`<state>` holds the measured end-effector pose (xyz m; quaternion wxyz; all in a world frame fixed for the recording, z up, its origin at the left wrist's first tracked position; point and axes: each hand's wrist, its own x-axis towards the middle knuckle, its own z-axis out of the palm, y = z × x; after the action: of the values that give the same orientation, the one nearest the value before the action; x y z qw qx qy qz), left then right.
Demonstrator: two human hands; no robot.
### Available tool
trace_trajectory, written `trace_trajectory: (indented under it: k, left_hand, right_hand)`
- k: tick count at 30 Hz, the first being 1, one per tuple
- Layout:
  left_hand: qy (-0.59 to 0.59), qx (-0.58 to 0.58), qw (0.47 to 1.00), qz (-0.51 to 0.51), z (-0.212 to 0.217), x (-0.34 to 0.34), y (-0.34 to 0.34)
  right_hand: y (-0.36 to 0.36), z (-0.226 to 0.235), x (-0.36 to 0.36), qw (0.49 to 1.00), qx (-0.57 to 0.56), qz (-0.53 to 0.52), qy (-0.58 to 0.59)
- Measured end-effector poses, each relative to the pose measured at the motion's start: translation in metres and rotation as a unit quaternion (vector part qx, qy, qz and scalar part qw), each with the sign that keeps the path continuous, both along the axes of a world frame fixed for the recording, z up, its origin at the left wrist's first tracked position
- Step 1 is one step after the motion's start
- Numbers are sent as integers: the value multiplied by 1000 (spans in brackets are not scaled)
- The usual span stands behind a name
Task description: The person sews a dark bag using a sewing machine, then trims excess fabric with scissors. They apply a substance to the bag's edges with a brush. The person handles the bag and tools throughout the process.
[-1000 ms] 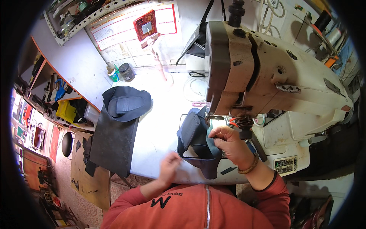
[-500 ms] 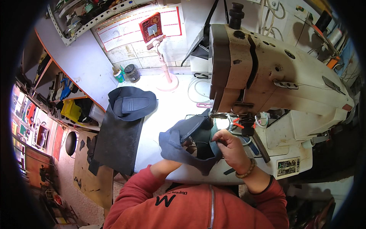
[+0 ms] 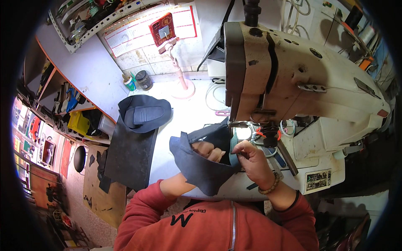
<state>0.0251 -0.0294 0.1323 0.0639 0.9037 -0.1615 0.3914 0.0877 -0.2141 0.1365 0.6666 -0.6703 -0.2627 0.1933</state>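
A dark blue shoe upper (image 3: 205, 175) is under the head of a sewing machine (image 3: 268, 75), its far right end close to the needle area. My right hand (image 3: 253, 162) pinches the upper's right edge between thumb and fingers, beside the lit spot. Through the upper's opening my left hand (image 3: 205, 150) shows with curled fingers, while its wrist passes beneath the near wall. What those fingers hold, if anything, is hidden. Another dark upper (image 3: 146, 113) lies at the left of the white table, partly over a black sheet (image 3: 130, 161).
A pink phone stand (image 3: 180, 79) holds a red phone (image 3: 161, 29) near the wall. Two jars (image 3: 143, 80) stand left of it. Orange-handled tools (image 3: 261, 133) and a dark bar (image 3: 288, 157) lie right of the needle. Shelves (image 3: 63, 96) line the left side.
My left hand has come up into the upper's opening, its fingers now showing. The upper's left part has swung a little left and nearer. My right hand keeps its pinch almost in place.
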Motion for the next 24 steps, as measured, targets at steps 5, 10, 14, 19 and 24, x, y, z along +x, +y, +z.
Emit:
trace_trajectory:
  k: [5,10,14,19,24]
  left_hand:
    - [32,-29,998,-56,18,11,-15]
    - [63,35,992,-105,37,30,-10]
    - [105,9,971,-214,37,32,13]
    - [250,-319,876,-260,33,23,16]
    - [116,-51,969,-210,42,32,2]
  right_hand:
    - [0,-5,-1,999,44,2,24]
    - [-6,-7,-2,994,37,13,102]
    - [-6,-7,-4,997,31,10,76]
    - [-5,-5,-4,992,58,16,108]
    - [-8,-7,-3,990,68,31,121]
